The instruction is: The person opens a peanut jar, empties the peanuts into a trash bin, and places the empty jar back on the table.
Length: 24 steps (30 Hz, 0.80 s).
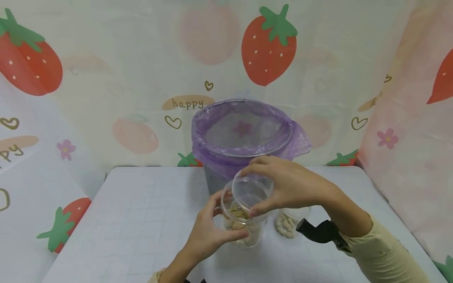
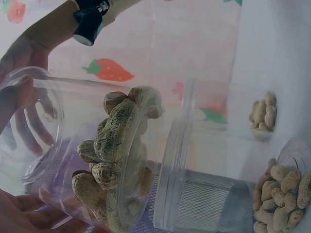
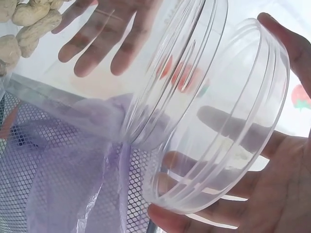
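Observation:
My left hand [image 1: 212, 228] grips a clear plastic jar [image 2: 73, 111], thumb on the near side and fingers round the far side. Several unshelled peanuts [image 2: 114, 145] lie at the bottom of this jar. Over its mouth my right hand [image 1: 283, 184] holds a clear round lid [image 3: 228, 131] by the edge, thumb at the front and fingers behind. The lid tilts beside the rim of the jar [image 3: 180, 73]. Below the held jar, two more clear jars [image 2: 170, 179] stand on the table, with peanuts [image 2: 282, 194] inside.
Behind the hands stands a mesh bin [image 1: 214, 182] lined with a purple plastic bag [image 1: 212, 153]. The white table [image 1: 141, 220] extends to both sides. A strawberry-patterned curtain [image 1: 141, 70] hangs around the back and sides.

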Available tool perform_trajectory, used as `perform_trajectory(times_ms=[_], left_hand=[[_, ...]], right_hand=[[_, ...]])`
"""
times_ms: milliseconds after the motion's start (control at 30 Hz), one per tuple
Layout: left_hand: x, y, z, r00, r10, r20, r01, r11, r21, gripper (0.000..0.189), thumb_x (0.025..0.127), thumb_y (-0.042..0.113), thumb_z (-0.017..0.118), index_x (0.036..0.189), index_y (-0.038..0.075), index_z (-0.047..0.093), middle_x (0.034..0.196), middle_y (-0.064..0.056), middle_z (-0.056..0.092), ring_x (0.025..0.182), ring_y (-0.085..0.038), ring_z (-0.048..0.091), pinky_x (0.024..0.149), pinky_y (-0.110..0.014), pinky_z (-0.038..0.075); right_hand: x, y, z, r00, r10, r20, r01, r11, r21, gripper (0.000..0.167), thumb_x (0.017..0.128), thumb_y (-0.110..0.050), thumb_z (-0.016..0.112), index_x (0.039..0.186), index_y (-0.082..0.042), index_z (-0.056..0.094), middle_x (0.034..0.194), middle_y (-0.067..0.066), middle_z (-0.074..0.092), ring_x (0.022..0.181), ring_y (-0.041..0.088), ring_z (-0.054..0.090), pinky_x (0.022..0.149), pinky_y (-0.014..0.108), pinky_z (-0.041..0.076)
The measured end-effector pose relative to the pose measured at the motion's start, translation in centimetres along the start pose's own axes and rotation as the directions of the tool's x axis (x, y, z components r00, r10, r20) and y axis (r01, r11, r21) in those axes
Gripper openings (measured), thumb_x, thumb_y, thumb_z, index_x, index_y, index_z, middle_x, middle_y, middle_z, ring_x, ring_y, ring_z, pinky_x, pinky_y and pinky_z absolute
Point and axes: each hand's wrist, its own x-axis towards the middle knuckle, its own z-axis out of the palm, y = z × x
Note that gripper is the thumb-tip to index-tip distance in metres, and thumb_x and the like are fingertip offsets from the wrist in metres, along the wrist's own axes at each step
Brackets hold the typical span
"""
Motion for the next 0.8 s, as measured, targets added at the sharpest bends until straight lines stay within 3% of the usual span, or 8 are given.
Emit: perform_trajectory(times_ms=[167, 367, 800], left_hand=[[0.1, 0.0, 0.1, 1.0, 0.024, -0.007, -0.024, 1.0, 0.008, 0.093, 0.068, 0.027, 0.089, 0.145, 0.014, 0.038, 0.137, -0.003, 0.055, 0.123, -0.023, 0.054, 0.101, -0.045, 0.046], [0.1, 0.2, 0.2, 1.0, 0.024, -0.016, -0.024, 1.0, 0.002, 0.094, 0.068, 0.027, 0.089, 0.145, 0.012, 0.037, 0.14, -0.011, 0.053, 0.125, -0.027, 0.054, 0.102, -0.046, 0.046], [0.1, 0.3, 0.4, 1.0, 0.012, -0.015, -0.013, 1.0, -0.021, 0.094, 0.067, 0.026, 0.09, 0.144, 0.013, 0.038, 0.141, -0.012, 0.053, 0.123, -0.029, 0.054, 0.103, -0.044, 0.044]], right_hand=[[-0.2, 0.1, -0.4, 0.999, 0.044, -0.009, -0.044, 0.999, 0.015, 0.066, 0.069, -0.056, 0.081, 0.127, -0.031, 0.061, 0.126, -0.008, 0.059, 0.119, 0.017, 0.057, 0.096, 0.046, 0.051], [-0.4, 0.6, -0.9, 0.997, 0.08, -0.025, -0.079, 0.997, 0.027, 0.068, 0.07, -0.059, 0.079, 0.129, -0.029, 0.06, 0.132, -0.004, 0.058, 0.127, 0.025, 0.055, 0.098, 0.053, 0.049], [-1.3, 2.0, -1.8, 0.99, 0.115, -0.085, -0.111, 0.993, 0.051, 0.068, 0.071, -0.057, 0.08, 0.129, -0.028, 0.059, 0.131, -0.004, 0.057, 0.122, 0.024, 0.057, 0.095, 0.05, 0.051]])
